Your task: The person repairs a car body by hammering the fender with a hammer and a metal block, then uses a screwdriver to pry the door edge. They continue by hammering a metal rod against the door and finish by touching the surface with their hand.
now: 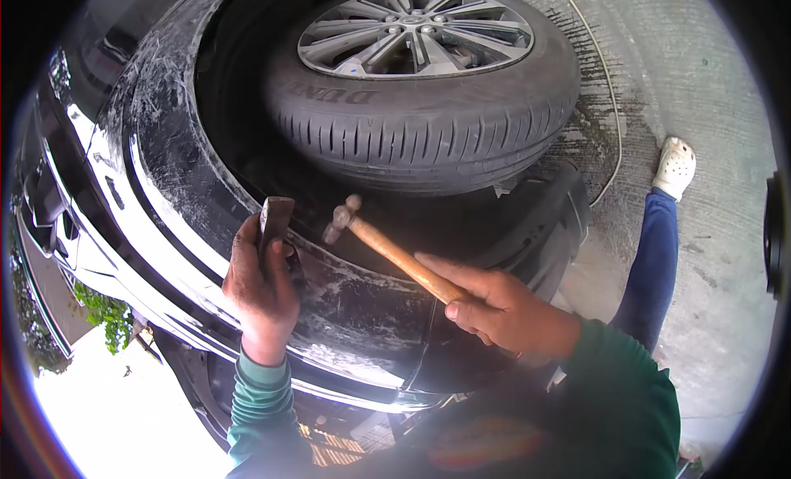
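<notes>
My right hand grips the wooden handle of a small hammer, whose metal head hovers just at the lip of a black car's wheel arch. My left hand holds a dark metal block pressed against the scuffed, scratched black fender beside the hammer head. The hammer head and the block are a few centimetres apart. Both sleeves are green.
A Dunlop tyre on a grey alloy wheel fills the arch above the hands. My leg in blue trousers with a white clog stands on the concrete floor at the right. A thin cable lies across the concrete.
</notes>
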Demonstrator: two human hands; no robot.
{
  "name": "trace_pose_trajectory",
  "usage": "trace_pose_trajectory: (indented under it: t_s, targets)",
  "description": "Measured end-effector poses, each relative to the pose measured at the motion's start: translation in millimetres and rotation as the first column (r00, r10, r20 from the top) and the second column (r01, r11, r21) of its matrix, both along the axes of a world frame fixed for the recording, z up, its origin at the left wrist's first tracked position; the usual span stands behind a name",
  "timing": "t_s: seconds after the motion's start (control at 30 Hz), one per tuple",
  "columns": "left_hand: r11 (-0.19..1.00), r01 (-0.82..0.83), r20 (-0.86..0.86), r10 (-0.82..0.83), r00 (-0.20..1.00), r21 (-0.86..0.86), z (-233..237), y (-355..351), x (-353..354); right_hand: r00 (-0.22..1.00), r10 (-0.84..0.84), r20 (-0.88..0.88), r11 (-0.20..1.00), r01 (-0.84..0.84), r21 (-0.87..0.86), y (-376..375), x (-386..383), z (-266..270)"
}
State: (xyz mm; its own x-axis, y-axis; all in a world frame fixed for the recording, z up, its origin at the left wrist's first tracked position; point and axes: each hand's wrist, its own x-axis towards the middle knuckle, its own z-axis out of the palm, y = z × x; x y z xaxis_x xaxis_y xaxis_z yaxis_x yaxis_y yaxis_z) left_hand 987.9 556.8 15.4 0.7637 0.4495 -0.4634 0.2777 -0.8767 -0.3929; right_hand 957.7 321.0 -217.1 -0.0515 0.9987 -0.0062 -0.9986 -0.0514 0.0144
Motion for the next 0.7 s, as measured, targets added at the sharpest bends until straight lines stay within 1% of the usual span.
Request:
trace_pose_trajectory:
  t_s: [0.03,0.07,0.1,0.17,0.2,0.23,0.27,0.3,0.33,0.37,0.4,0.43,0.5,0.53,0.57,0.6,0.63,0.67,0.7]
  targets:
    - [1.000,0.010,-0.008,-0.010,1.000,0.007,-1,0,0,0.995,0.067,-0.079,0.996,-0.072,-0.058,-1,3,-2]
    - [1.000,0.011,-0.004,-0.011,1.000,0.005,-1,0,0,0.999,0.019,-0.042,0.982,-0.027,-0.188,-1,1,7]
    - [1.000,0.005,0.000,-0.005,1.000,0.006,-2,-1,0,0.999,0.022,-0.039,0.981,-0.029,-0.192,-1,0,5]
    - [1.000,-0.005,-0.004,0.005,1.000,0.004,-2,-4,-1,0.996,0.064,0.068,0.995,-0.068,0.066,4,0,-5]
    - [1.000,-0.009,0.019,0.009,1.000,-0.009,-3,-4,0,0.989,0.148,-0.004,0.982,-0.147,0.117,8,-2,-24]
    - [1.000,-0.013,0.044,0.014,0.999,-0.020,-4,-5,0,0.991,0.129,-0.024,0.990,-0.128,0.063,8,-6,-27]
    - [1.000,-0.014,0.051,0.014,0.999,-0.018,-2,-5,0,0.996,0.083,-0.037,0.996,-0.082,0.029,8,-7,-17]
    - [0.999,-0.032,0.100,0.036,0.994,-0.038,2,-6,0,0.998,0.036,-0.050,0.999,-0.036,-0.008,9,-7,-7]
    - [0.997,-0.054,0.142,0.062,0.988,-0.061,8,-8,-2,0.998,0.040,-0.051,0.999,-0.041,-0.011,7,-7,-8]
    - [0.991,-0.112,0.190,0.125,0.974,-0.074,20,-11,-7,0.995,0.091,-0.035,0.995,-0.090,0.040,7,-7,-10]
    - [0.998,-0.050,0.241,0.057,0.969,-0.036,34,-11,-14,0.991,0.136,-0.011,0.987,-0.134,0.086,7,-6,-12]
    - [1.000,0.011,0.296,-0.012,0.955,0.005,49,-8,-20,0.991,0.133,-0.004,0.988,-0.132,0.080,5,-4,-13]
    - [0.971,0.234,0.377,-0.232,0.897,0.041,76,7,-25,1.000,0.027,0.016,0.999,-0.026,-0.039,2,0,-14]
    - [0.938,0.330,0.234,-0.347,0.908,0.106,100,14,-20,0.999,0.033,0.017,0.999,-0.032,-0.043,0,-3,-9]
    - [0.978,0.136,0.345,-0.183,0.920,0.157,125,22,-38,0.999,-0.007,0.036,0.992,0.011,-0.123,-3,-8,1]
    - [0.962,0.142,0.301,-0.211,0.930,0.235,152,35,-46,0.997,-0.046,0.058,0.978,0.057,-0.198,-5,-14,14]
    - [0.938,0.152,0.262,-0.238,0.935,0.311,167,45,-47,0.992,-0.087,0.092,0.957,0.109,-0.270,-6,-17,23]
    - [0.885,0.283,0.269,-0.394,0.879,0.371,171,56,-50,0.982,-0.129,0.140,0.925,0.169,-0.341,-5,-18,27]
    - [0.922,0.190,0.457,-0.336,0.824,0.336,169,62,-52,0.968,-0.164,0.192,0.884,0.230,-0.407,-4,-18,27]
